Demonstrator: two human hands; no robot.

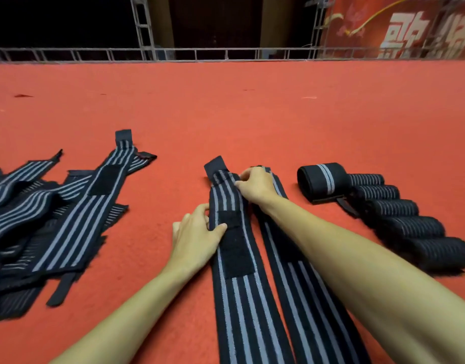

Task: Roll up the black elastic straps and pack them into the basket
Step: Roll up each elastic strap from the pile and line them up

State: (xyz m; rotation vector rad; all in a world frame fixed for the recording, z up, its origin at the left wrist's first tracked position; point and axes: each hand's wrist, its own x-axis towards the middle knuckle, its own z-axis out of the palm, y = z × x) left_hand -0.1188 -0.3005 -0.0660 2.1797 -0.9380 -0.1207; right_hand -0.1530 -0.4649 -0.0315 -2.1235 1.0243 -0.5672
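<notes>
A red carpet [252, 114] filled the scene, with no basket in view. At the left lay a loose pile of unrolled straps [55, 219]; at the right, well apart from it, stood a row of finished rolls [399, 214]. Between them the striped strap [241, 298] in work lay flat, its long axis running from the person's body straight away, the far end leaning slightly left. A second strap [299, 311] lay just beside it on the right, partly under the right forearm.

The left hand [194, 240] gripped the strap's left edge about midway along the visible length, fingers curled at the edge. The right hand [255, 185] was the nearer to the far end, its fingers bent and pinching the fabric there. The left thumb pressed on the black fastener patch [235, 248]. Just beyond the right fingertips the end tab [214, 164] lay on the carpet. Rolling would likely begin at that far end and run back toward the person.
</notes>
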